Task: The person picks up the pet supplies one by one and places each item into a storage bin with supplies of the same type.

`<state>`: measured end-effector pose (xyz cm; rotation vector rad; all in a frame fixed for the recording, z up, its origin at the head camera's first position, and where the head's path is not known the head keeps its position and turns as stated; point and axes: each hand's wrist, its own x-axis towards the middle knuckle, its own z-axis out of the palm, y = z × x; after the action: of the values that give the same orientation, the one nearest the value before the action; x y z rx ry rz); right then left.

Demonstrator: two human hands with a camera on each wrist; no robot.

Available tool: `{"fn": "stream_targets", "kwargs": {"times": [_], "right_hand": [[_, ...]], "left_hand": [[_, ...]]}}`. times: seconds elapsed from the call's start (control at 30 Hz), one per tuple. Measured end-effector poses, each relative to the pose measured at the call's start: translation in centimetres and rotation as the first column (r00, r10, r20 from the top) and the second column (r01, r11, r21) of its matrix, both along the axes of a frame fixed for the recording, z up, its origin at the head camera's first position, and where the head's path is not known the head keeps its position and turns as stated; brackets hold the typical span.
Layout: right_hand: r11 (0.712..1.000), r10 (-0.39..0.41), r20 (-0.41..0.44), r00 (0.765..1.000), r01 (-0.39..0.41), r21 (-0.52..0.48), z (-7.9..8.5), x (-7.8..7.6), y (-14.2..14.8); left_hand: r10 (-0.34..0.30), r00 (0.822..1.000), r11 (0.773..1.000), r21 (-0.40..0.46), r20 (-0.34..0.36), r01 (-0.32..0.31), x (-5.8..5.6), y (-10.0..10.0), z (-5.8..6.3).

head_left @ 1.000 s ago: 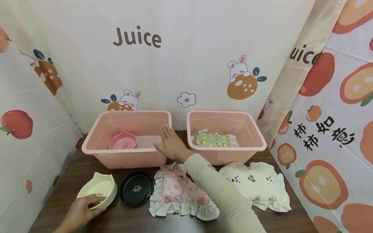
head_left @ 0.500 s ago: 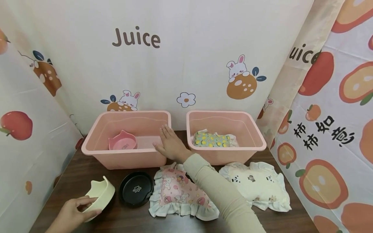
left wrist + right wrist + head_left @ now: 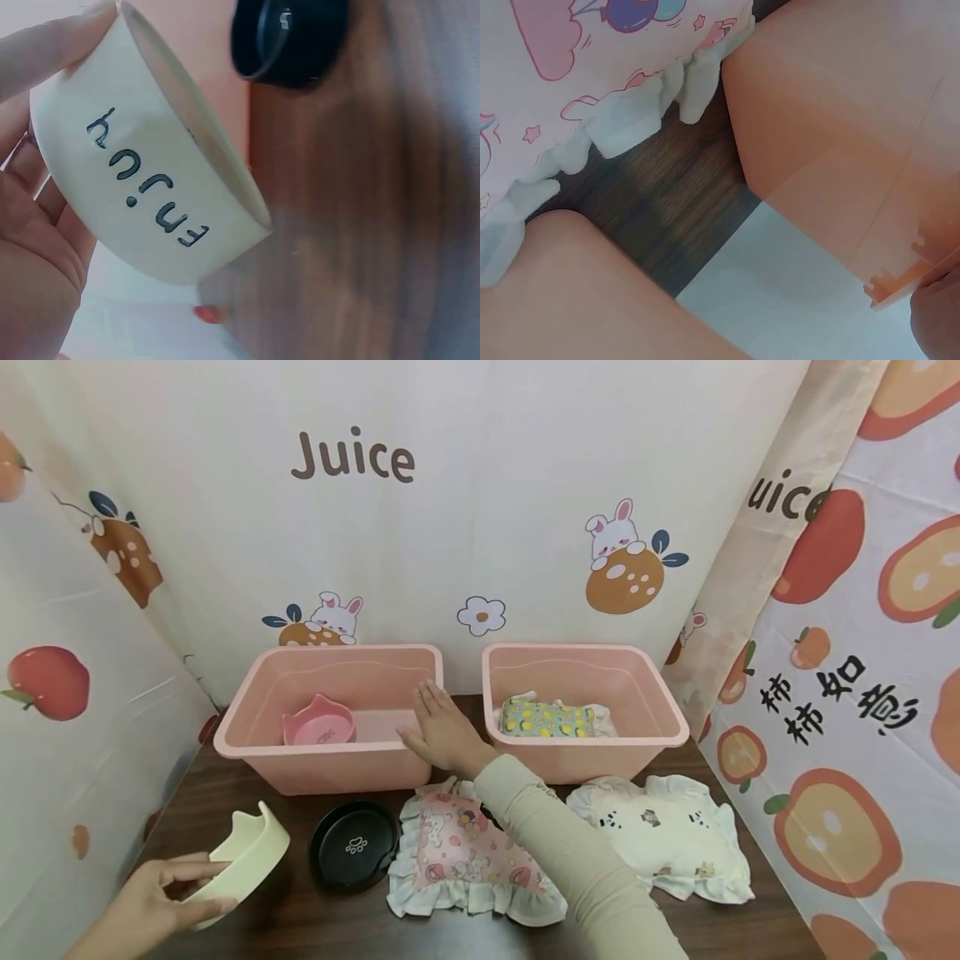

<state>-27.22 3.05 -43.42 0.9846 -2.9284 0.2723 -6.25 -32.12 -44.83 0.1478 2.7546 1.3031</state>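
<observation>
1. Left hand (image 3: 153,902), lower left of the head view, gripped the cream bowl (image 3: 243,860): thumb on the rim, fingers curled under the base. The bowl was tipped on edge, its opening facing right and up, its cat-ear rim topmost.
2. The left wrist view confirmed it: bowl (image 3: 142,172) held at a slant, fingertips (image 3: 52,45) on the rim, palm under the wall.
3. Right hand (image 3: 442,731), centre frame, lay flat with straight fingers against the right end of the left pink bin (image 3: 330,768); it held nothing.
4. Key relation: the left bin sat up and to the right of the bowl, well apart. The left hand already held the bowl, and the right hand was far nearer the bin.
5. A pink bowl (image 3: 318,727) already sat inside that bin, on its left side.
6. A black dish (image 3: 352,843) lay on the tabletop (image 3: 337,927) just right of the cream bowl.
7. The pink pillow (image 3: 465,860) and white pillow (image 3: 667,835) lay in front of the right pink bin (image 3: 585,760), which held a green patterned pillow (image 3: 547,718).
</observation>
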Motion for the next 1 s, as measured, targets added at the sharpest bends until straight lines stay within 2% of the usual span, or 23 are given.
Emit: {"fn": "stream_targets", "kwargs": {"times": [0.07, 0.23, 0.43, 0.57, 0.8, 0.9, 1.0], "right_hand": [[1.000, -0.001, -0.005, 1.000, 0.001, -0.002, 0.0, -0.1, 0.1], [1.000, -0.007, -0.014, 1.000, 0.007, 0.009, 0.1, -0.1, 0.2], [0.999, -0.032, -0.022, 0.999, 0.032, 0.017, 0.1, 0.1, 0.0], [0.998, -0.059, -0.031, 0.998, 0.060, 0.031, 0.1, 0.1, 0.0], [0.994, -0.111, -0.022, 0.994, 0.111, -0.002, 0.3, 0.2, 0.0], [0.992, -0.125, 0.004, 0.992, 0.125, -0.009, 0.3, 0.4, -0.1], [0.991, -0.132, 0.016, 0.991, 0.132, -0.006, 0.2, 0.6, -0.2]], "left_hand": [[-0.021, 0.998, 0.999, 0.023, -0.061, 0.023, 0.0, 0.1, 0.5], [-0.050, 0.980, 0.996, 0.067, -0.193, 0.064, -0.3, 0.7, 2.1], [-0.091, 0.929, 0.988, 0.087, -0.359, 0.130, -0.9, 1.7, 4.3], [-0.099, 0.910, 0.988, 0.071, -0.402, 0.139, -1.8, 2.0, 5.7], [-0.054, 0.910, 0.998, 0.002, -0.410, 0.060, -3.9, 2.8, 7.7], [-0.065, 0.908, 0.998, -0.028, -0.413, 0.059, -4.7, 3.4, 8.4], [-0.074, 0.898, 0.997, -0.048, -0.433, 0.059, -5.6, 4.0, 8.9]]}}
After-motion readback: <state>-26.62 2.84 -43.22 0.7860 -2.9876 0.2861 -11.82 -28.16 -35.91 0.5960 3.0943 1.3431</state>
